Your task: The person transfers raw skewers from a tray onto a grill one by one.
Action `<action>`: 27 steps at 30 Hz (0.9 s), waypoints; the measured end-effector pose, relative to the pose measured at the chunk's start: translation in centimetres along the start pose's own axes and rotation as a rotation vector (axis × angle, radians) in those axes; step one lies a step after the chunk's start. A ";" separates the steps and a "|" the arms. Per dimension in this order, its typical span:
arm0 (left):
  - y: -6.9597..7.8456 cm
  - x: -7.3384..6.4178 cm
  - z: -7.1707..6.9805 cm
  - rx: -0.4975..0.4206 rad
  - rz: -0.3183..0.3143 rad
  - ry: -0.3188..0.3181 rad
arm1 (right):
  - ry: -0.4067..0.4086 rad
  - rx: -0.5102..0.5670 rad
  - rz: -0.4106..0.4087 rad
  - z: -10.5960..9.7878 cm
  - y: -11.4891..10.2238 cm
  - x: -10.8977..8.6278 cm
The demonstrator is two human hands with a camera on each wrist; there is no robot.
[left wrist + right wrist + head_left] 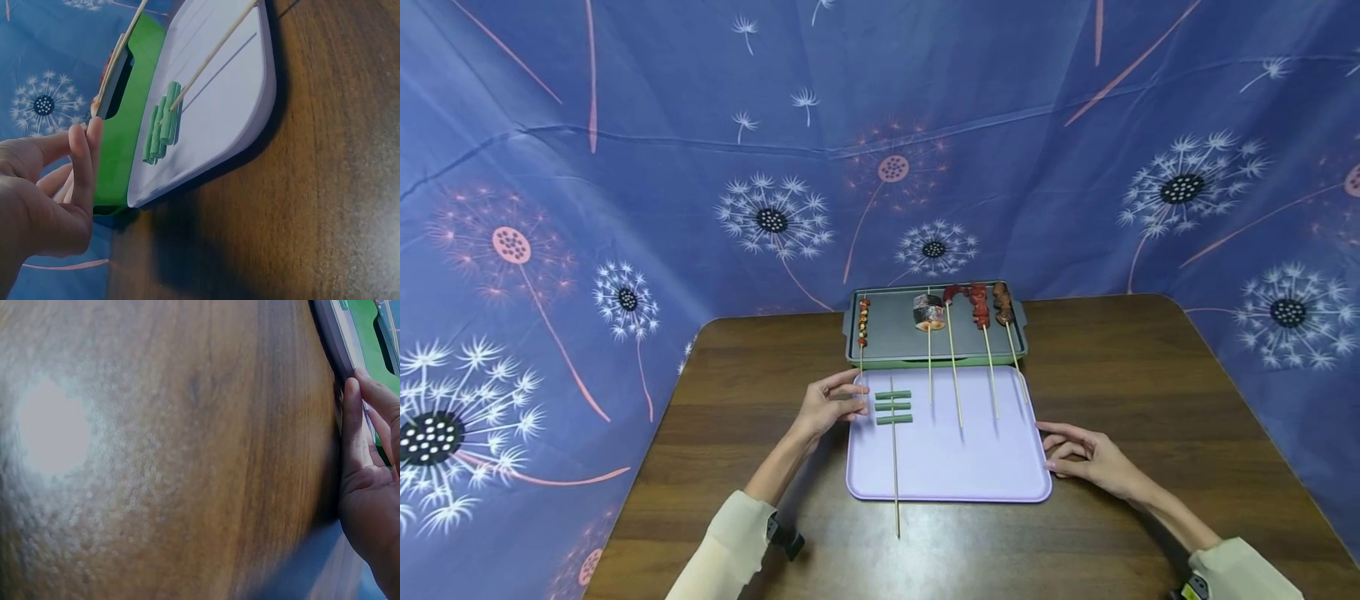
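My left hand (831,407) pinches the lower stick of a thin skewer (862,325) strung with small red and yellow pieces, whose top lies over the grill pan (891,325). My right hand (1086,457) grips the right rim of a lilac tray (977,475), with thumb and fingertips at its edge. On the tray's left side lies a skewer of green stalk pieces (893,407), its stick (896,500) jutting past the front rim. In the left wrist view, the left hand (50,194) is beside the green side of the pan (115,162).
Several skewers lie across the pan at the right: a dark-wrapped roll (928,312), a curled red piece (953,292), red meat (979,305) and brown meat (1002,303). Their sticks reach over the tray. A blue dandelion cloth (1022,208) hangs behind the wooden table (760,375).
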State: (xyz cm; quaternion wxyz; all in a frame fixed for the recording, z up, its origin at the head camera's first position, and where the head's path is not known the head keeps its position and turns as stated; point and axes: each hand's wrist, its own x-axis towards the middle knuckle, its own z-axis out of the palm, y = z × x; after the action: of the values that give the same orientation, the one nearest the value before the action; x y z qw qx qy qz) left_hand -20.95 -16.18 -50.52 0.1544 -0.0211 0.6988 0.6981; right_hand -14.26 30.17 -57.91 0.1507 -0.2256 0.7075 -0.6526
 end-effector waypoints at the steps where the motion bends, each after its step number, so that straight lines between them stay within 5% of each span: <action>1: 0.0 0.0 0.0 -0.002 0.007 0.004 | 0.001 0.007 0.005 0.0 0.0 0.0; 19: -0.3 0.1 -0.2 -0.030 0.017 0.035 | 0.023 -0.015 0.012 0.2 -0.1 0.0; 27: -0.8 -0.8 -1.0 0.006 0.002 0.059 | 0.025 -0.007 0.008 0.2 -0.1 -0.1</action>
State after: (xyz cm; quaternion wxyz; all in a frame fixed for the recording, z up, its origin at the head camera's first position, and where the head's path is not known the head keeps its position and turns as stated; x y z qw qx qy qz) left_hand -20.16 -17.34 -51.13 0.1328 -0.0406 0.7052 0.6953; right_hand -14.08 30.08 -57.82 0.1437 -0.2152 0.7124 -0.6523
